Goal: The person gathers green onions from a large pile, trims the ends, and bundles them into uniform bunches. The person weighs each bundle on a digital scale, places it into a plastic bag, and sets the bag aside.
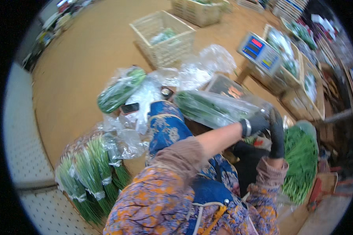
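Note:
Both my hands wear dark gloves and meet at the gathered end of a long clear plastic bag of leafy greens. My left hand, with a metal bracelet at its wrist, closes on the bag's end. My right hand is beside it, raised against the same bunched plastic; its fingers are blurred. The bag slants across my knee over a grey tray. A larger heap of loose greens lies in a bag to the right of my right hand.
Tied green bundles lie at lower left. A bagged green vegetable, a phone and loose plastic bags lie ahead. A plastic crate stands beyond; a digital scale and filled crates are at right.

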{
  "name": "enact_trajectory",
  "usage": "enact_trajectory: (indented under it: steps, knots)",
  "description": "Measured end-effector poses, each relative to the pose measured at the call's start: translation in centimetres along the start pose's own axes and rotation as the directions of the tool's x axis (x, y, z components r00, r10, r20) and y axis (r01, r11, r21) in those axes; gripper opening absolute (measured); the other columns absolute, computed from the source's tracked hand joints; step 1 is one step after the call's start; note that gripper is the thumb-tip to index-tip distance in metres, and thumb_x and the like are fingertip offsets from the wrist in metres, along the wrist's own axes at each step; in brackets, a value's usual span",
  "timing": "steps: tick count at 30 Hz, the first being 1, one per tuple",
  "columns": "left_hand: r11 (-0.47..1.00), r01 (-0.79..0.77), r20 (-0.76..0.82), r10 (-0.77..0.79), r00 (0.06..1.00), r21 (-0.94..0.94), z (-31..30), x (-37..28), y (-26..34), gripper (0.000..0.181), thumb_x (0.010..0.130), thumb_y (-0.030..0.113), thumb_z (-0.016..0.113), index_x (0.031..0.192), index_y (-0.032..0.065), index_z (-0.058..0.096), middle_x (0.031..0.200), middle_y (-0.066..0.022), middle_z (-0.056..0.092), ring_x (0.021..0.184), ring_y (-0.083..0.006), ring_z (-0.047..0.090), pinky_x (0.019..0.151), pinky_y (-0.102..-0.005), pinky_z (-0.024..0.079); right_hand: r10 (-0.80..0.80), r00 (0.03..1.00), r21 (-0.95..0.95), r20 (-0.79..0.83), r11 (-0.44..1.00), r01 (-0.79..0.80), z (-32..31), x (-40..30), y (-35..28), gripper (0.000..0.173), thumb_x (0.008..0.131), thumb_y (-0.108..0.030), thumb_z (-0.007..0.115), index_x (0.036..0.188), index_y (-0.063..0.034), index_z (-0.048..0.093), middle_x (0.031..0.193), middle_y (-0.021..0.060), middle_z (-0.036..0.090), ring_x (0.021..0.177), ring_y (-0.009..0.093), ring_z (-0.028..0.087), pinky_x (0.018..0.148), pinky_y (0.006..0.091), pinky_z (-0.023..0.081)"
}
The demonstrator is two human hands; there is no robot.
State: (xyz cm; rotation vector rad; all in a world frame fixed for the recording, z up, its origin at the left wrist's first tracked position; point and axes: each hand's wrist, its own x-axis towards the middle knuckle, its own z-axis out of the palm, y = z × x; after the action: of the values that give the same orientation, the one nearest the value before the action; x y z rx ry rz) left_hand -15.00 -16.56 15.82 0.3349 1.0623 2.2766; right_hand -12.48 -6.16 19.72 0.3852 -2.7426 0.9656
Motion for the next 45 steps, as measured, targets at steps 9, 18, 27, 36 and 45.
enact_trajectory:
  steps: [9, 18, 27, 36, 45]
  knots:
    - [0.167, 0.066, 0.005, -0.394, 0.919, 0.984, -9.5, -0.4, 3.7, 0.046, 0.065, 0.038, 0.060, 0.096, 0.0033, 0.054, 0.092, -0.0149, 0.056, 0.084, -0.0268, 0.053, 0.079, -0.0336, 0.039, 0.354, 0.882, 0.295, 0.311, 0.846, -0.444, 0.3, -3.3, 6.9, 0.026, 0.076, -0.024, 0.056, 0.077, 0.0022, 0.055, 0.068, 0.0050, 0.054, 0.065, 0.011, 0.047, 0.062, 0.0253, 0.039]
    - [0.944, -0.080, -0.469, -0.084, 0.879, -0.320, -13.5, -3.0, -0.5, 0.017, 0.076, 0.020, 0.051, 0.080, 0.0032, 0.052, 0.063, -0.0099, 0.054, 0.057, -0.0201, 0.055, 0.048, -0.0265, 0.044, 0.691, 0.673, 0.915, 0.265, -0.401, 0.052, 6.4, -7.0, 13.6, 0.017, 0.080, -0.022, 0.050, 0.079, -0.0050, 0.049, 0.066, 0.0040, 0.050, 0.059, 0.017, 0.049, 0.056, 0.0276, 0.045]
    - [0.964, 0.230, 0.194, -0.254, 0.948, 0.137, -3.5, -3.3, 3.1, 0.019, 0.075, 0.012, 0.056, 0.089, 0.0003, 0.052, 0.072, -0.0049, 0.054, 0.067, -0.0109, 0.053, 0.057, -0.0226, 0.045, 0.564, 0.753, 0.924, 0.337, -0.046, -0.379, 2.0, -1.0, -6.2, 0.026, 0.081, -0.024, 0.048, 0.094, -0.0015, 0.047, 0.076, 0.0085, 0.055, 0.054, 0.017, 0.054, 0.044, 0.0247, 0.045]
    - [0.828, -0.145, -0.435, -0.129, 0.891, -0.542, -13.1, -1.9, 3.5, 0.026, 0.079, 0.007, 0.038, 0.101, -0.0063, 0.038, 0.092, -0.0211, 0.050, 0.086, -0.0321, 0.053, 0.079, -0.0386, 0.046, -0.169, 0.916, -0.270, 0.363, 0.922, 0.277, 2.4, -8.8, -0.5, 0.017, 0.066, -0.010, 0.050, 0.082, -0.0041, 0.052, 0.086, 0.0148, 0.055, 0.084, 0.030, 0.052, 0.072, 0.0357, 0.042]
    - [-0.315, 0.057, -0.128, -0.211, 0.969, 0.947, -14.1, -5.0, 0.4, 0.034, 0.071, 0.020, 0.047, 0.103, 0.0114, 0.053, 0.100, -0.0148, 0.054, 0.090, -0.0291, 0.053, 0.075, -0.0398, 0.042, 0.223, 0.969, 0.243, 0.102, 0.939, -0.242, 0.2, -8.4, 3.8, 0.019, 0.071, 0.002, 0.048, 0.089, -0.0002, 0.054, 0.092, 0.0095, 0.055, 0.089, 0.017, 0.050, 0.080, 0.0276, 0.038]
